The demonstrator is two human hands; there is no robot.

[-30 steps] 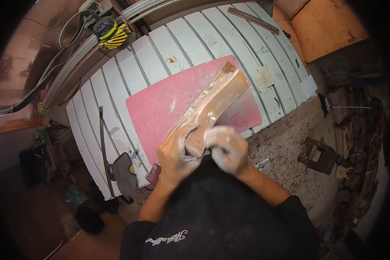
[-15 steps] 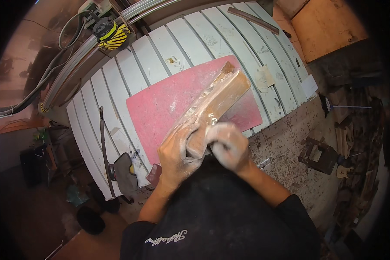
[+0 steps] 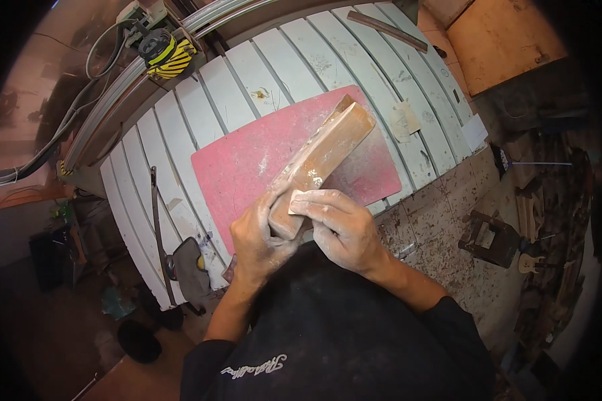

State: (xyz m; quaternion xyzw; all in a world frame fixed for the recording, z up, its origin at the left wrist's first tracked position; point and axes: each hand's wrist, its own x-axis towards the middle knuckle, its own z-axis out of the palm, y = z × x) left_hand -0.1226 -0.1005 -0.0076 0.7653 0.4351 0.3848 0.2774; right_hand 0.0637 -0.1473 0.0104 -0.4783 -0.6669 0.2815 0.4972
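Note:
A long, dusty wooden piece (image 3: 333, 148) with flat faces and glossy patches slants away from me over a pink mat (image 3: 234, 170). My left hand (image 3: 253, 235) is wrapped round its near end, by the left side. Pinched between the thumb and fingers of my right hand (image 3: 341, 230) is a small pale piece of sandpaper (image 3: 297, 202), pressed against the wood close to that near end. White dust coats both hands. Whether the far end of the wood rests on the mat I cannot tell.
The mat lies on a white slatted table (image 3: 211, 87). At its left are a long dark metal bar (image 3: 157, 220) and a grey tool (image 3: 192, 267); a brown strip (image 3: 388, 31) lies at the far edge. A machine head with yellow-black stripes (image 3: 170, 59) stands on a rail at the back left.
My right hand, blurred and curled beside the near end before, has come left onto the wood, and the sandpaper now shows. The wood and my left hand have shifted slightly left.

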